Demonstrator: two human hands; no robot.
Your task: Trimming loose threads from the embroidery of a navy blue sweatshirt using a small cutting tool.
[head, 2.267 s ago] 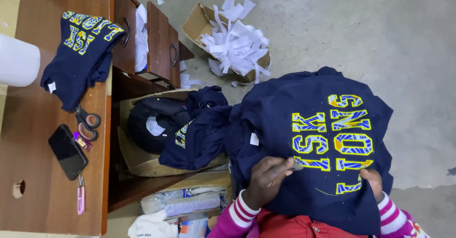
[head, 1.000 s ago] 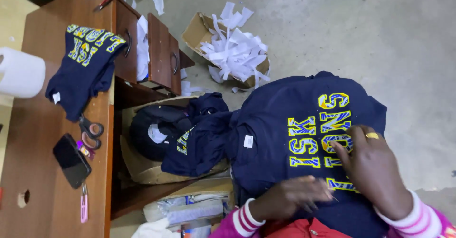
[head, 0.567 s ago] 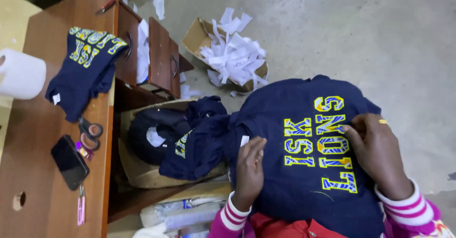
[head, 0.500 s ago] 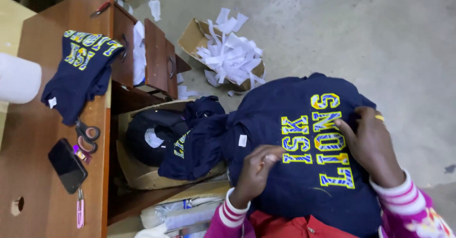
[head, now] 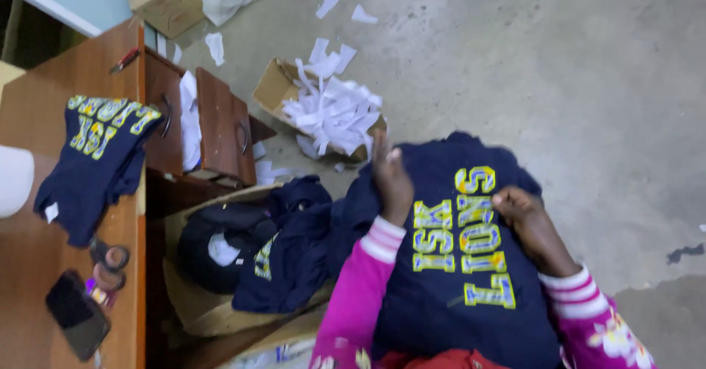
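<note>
Head view: left hand (head: 390, 181) flat, fingers loose, right hand (head: 523, 214) pinching navy shirt (head: 471, 295); best smoothed taut before pressing.

A grey concrete floor (head: 559, 67) fills the right and upper frame, littered with white paper scraps (head: 331, 108). A brown wooden desk (head: 44, 266) with open drawers (head: 220, 130) occupies the left edge.

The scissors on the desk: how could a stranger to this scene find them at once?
Start at the brown wooden desk on the left. Below the navy shirt lying on it, just above the black phone, lie the scissors. Their two round handle loops set them apart from the flat rectangular phone.
</note>
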